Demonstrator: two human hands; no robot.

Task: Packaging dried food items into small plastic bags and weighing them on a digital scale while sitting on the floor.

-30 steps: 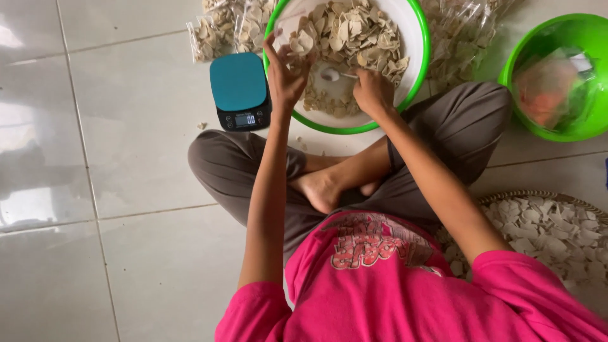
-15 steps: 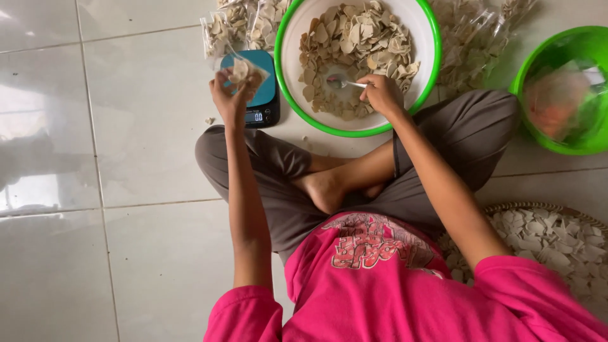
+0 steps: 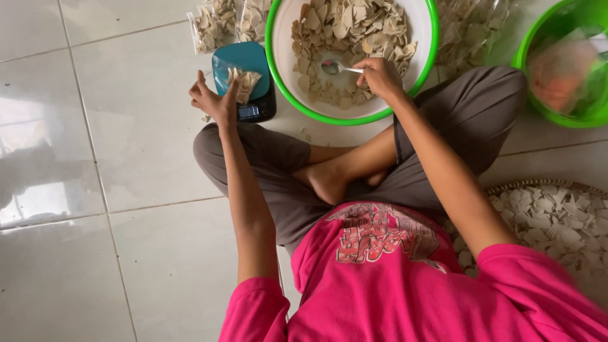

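I sit cross-legged on a tiled floor. My right hand grips a metal spoon inside a big white bowl with a green rim that holds pale dried chips. My left hand hovers beside a small teal kitchen scale, fingers spread, thumb next to a small clear bag of chips that lies on the scale. Whether the thumb still touches the bag is unclear.
Filled clear bags of chips lie beyond the scale, and more bags sit right of the bowl. A green bowl with plastic bags stands at the far right. A woven tray of white chips lies by my right hip.
My left hand carried a small bag of chips from the white bowl to the scale and set it down there. My right hand picked up the spoon in the bowl.
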